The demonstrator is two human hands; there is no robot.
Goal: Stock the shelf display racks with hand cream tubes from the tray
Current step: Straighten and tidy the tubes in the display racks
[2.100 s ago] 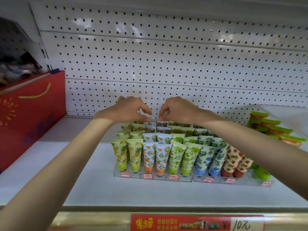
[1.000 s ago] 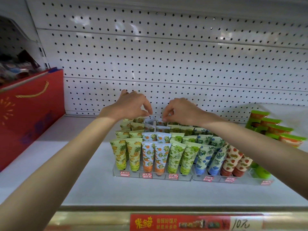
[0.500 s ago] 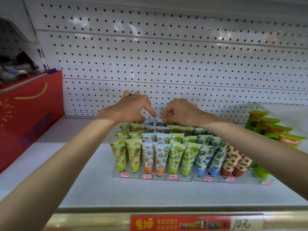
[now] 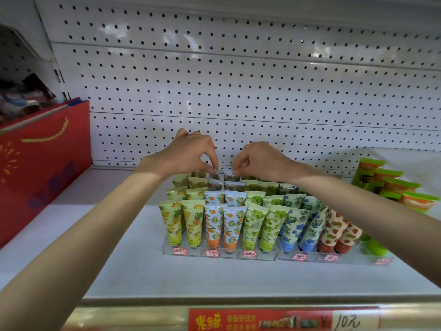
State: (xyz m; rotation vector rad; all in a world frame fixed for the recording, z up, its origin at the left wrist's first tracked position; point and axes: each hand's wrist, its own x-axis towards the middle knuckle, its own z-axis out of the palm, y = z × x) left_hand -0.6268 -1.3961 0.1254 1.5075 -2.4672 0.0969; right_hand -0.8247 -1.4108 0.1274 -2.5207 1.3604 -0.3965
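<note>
White perforated metal backing [image 4: 238, 80] is seen behind a smooth pale shelf [image 4: 119, 247], whose front edge is trimmed with a gold rail and a red printed price strip [image 4: 274, 321]. At the far left of the shelf a red paper gift bag [image 4: 43, 163] with a gold cord handle is stood; at the far right, green-capped tubes [image 4: 391, 185] are stacked in steps. In the middle, a clear plastic rack [image 4: 262, 255] is filled with soft hand cream tubes [image 4: 229, 225], set cap-down in stepped rows, their flat crimped ends up and their sides printed with fruit and leaves.

A back-row tube [image 4: 214, 176] appears to be pinched at its top by thumb and forefinger of the left hand [image 4: 188, 154], and a neighbouring tube [image 4: 230, 174] by the right hand [image 4: 260, 161], though that row is shadowed. Compared with half a second earlier, both hands are kept at the same spot, with little shift.
</note>
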